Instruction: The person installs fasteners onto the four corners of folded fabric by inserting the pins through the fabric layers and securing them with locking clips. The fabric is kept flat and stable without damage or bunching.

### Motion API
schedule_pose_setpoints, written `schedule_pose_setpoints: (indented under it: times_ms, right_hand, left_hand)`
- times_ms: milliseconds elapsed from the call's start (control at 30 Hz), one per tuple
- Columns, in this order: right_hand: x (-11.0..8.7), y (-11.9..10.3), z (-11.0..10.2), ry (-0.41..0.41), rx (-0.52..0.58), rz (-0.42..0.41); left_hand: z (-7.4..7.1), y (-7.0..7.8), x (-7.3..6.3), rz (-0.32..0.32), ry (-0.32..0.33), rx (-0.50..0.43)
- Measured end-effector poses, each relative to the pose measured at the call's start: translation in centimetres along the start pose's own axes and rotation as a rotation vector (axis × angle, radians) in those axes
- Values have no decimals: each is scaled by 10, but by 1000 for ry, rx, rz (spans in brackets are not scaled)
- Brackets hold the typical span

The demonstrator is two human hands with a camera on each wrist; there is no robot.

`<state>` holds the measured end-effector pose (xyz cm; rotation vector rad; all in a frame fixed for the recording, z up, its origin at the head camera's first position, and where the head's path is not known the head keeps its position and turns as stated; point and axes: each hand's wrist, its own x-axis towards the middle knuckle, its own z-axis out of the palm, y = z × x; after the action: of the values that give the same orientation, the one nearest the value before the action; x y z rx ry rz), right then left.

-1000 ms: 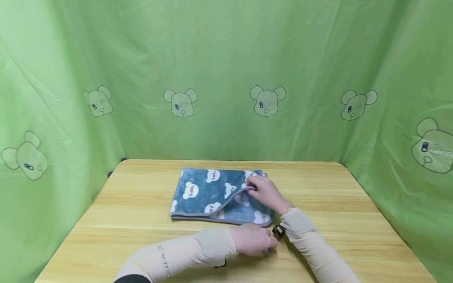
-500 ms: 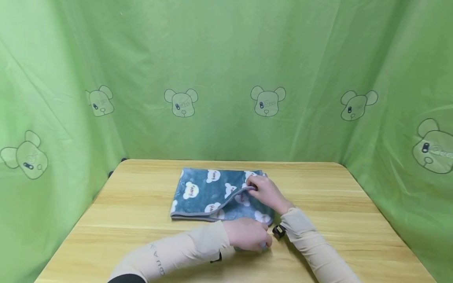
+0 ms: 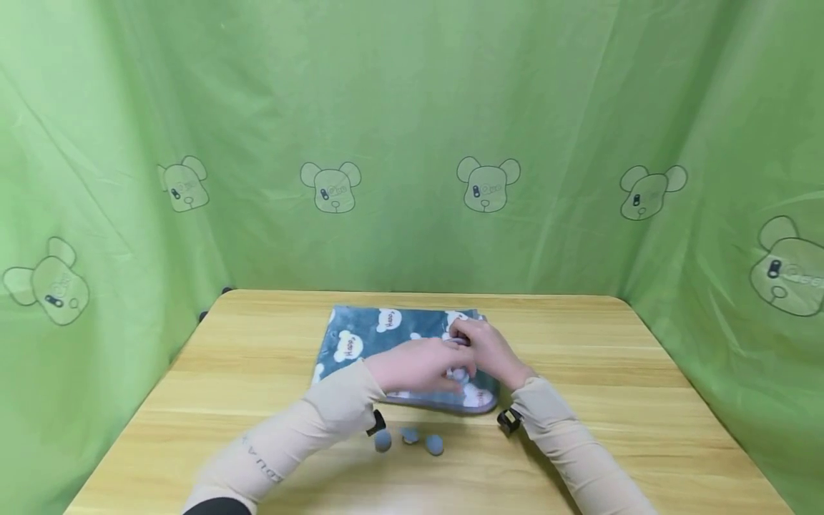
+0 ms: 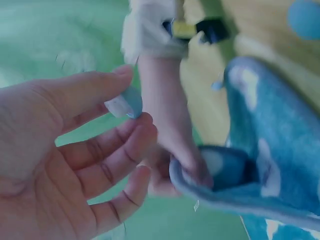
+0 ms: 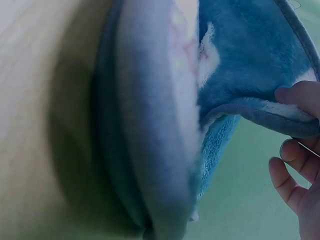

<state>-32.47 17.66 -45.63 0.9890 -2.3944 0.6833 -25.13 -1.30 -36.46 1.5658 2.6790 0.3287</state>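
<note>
A folded teal fleece blanket (image 3: 367,329) with white bear heads and grey edging lies on the table. My right hand (image 3: 489,350) pinches its near right corner and lifts the upper layer, leaving a gap that shows in the right wrist view, where my fingers (image 5: 305,102) grip the edging. Over the blanket, my left hand (image 3: 418,365) pinches a small rounded piece (image 4: 125,102), pale blue and white, between thumb and forefinger, near the lifted edge. The other left fingers are spread and loosely bent. What kind of piece it is, I cannot tell.
Three similar small blue pieces lie on the wooden table (image 3: 225,400) before the blanket: a left one (image 3: 383,440), a middle one (image 3: 409,435) and a right one (image 3: 434,444). A green curtain (image 3: 412,236) with bear outlines surrounds the table.
My left hand has moved from the table in front up and away to the raised blanket edge, with the small piece in it, uncovering three pieces. My right hand has stayed put.
</note>
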Motion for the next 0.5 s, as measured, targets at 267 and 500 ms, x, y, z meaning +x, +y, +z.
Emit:
schedule_pose_setpoints:
  times_ms: [267,500]
  right_hand:
    - [1,2,1,18,-30,-16]
    - [1,1,1,14,-37,-12]
  left_hand:
    - [-3,-45,-3,-243,230,-451]
    - [10,-78,-3,-412,430,-834]
